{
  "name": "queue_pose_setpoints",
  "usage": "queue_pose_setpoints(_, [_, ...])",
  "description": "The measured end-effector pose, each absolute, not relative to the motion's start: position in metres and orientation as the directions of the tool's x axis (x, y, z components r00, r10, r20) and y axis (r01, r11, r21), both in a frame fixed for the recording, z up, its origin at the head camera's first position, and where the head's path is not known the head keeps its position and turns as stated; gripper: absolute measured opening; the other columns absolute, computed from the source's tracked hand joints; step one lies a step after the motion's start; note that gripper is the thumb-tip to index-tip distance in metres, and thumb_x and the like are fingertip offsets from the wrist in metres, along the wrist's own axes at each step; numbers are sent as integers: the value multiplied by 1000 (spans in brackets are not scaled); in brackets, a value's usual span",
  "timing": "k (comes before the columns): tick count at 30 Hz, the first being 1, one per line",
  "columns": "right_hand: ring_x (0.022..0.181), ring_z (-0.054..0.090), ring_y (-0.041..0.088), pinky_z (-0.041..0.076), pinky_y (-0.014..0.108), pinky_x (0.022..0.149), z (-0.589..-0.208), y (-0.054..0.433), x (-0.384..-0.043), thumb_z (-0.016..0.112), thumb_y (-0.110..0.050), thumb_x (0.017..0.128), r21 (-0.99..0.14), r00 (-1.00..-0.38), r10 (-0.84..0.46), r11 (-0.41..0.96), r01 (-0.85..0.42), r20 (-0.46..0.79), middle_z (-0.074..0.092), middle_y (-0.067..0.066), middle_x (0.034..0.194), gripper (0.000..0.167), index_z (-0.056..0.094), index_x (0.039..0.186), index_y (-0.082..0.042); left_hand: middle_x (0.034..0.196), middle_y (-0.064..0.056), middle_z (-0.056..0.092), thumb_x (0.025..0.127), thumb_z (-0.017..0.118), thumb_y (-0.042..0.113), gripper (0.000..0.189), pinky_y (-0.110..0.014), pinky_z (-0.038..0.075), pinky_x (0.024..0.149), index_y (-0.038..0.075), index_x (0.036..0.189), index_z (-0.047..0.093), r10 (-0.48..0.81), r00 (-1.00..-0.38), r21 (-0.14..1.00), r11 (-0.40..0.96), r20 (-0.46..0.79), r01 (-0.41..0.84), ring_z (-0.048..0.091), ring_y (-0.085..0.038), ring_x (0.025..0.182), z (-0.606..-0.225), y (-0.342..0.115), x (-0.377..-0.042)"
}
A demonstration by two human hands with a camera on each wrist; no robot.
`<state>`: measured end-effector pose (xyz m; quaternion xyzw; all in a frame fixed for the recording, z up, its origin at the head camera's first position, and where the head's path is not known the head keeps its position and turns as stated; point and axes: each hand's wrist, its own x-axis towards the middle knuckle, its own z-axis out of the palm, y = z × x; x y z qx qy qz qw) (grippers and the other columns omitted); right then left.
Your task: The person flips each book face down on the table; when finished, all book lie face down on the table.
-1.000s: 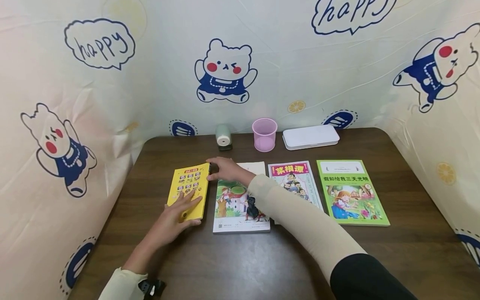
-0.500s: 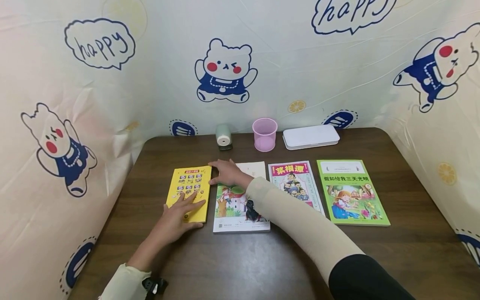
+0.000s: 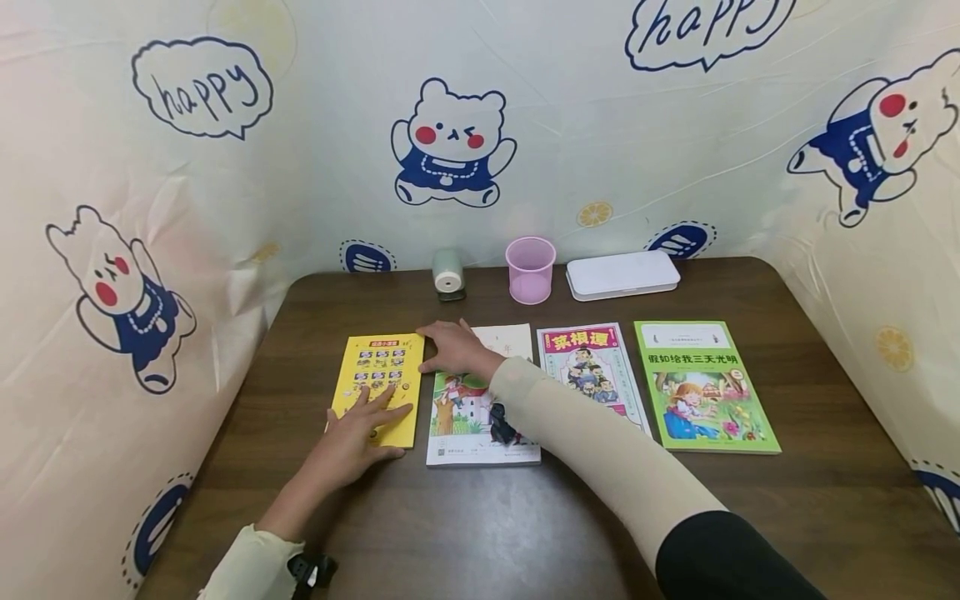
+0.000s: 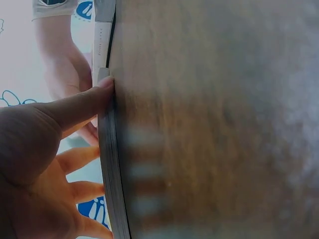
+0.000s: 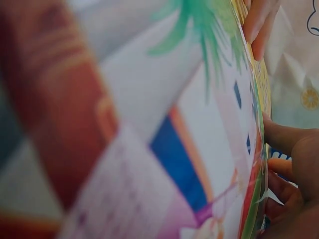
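A yellow book [image 3: 384, 367] lies flat at the left of the row of books in the head view. My left hand [image 3: 352, 442] rests on its lower part with spread, straight fingers, the thumb at the near edge. The left wrist view shows that thumb against the page edges [image 4: 110, 149]. At the book's upper right corner is my right hand [image 3: 457, 346], its fingertips touching the edge and its fingers loosely extended. The right forearm crosses a white illustrated book [image 3: 465, 421], hiding part of it. Its cover [image 5: 129, 94] fills much of the right wrist view.
A pink-titled book [image 3: 588, 362] and a green book [image 3: 708, 392] lie farther right. Along the back stand a pale green sharpener-like device [image 3: 447, 271], a pink cup [image 3: 530, 275] and a white case [image 3: 622, 275]. A printed cloth hangs behind the brown table [image 3: 480, 533].
The yellow book has shifted slightly right and toward me, and its right edge lies lower. Both hands moved slightly with it; the other books stay put.
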<state>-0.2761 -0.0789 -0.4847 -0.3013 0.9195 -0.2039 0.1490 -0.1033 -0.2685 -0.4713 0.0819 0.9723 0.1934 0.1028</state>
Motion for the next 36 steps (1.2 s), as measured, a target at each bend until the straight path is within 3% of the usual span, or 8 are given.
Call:
queue_pose_setpoints(18, [154,32,19,13,53,128,-480,-73,-276,70,-56,94,-405,-774,-602,768,-496,-194,40,4,164,85,37,161,-15,166,-12,34,82,87,37,71,-90,5,103,29,147,60,213,-955,401,909,-206,116,15,-54,153,-469,-269,-106])
queue_pose_setpoints(29, [154,31,23,13,51,128,-479,-54,-277,71,-57,93,-448,-772,-608,751,-485,-184,38,8,165,90,34,162,-12,167,-13,33,83,87,35,70,-89,5,104,28,147,60,207,-955,406,908,-213,106,13,-54,153,-467,-268,-106])
queue_pose_setpoints(36, [153,33,24,12,53,128,-472,-37,-275,71,-51,95,-477,-759,-628,727,-494,-171,50,9,156,87,35,161,-7,167,-13,32,83,86,35,70,-89,4,104,28,147,60,208,-955,408,907,-212,107,13,-54,153,-467,-268,-106])
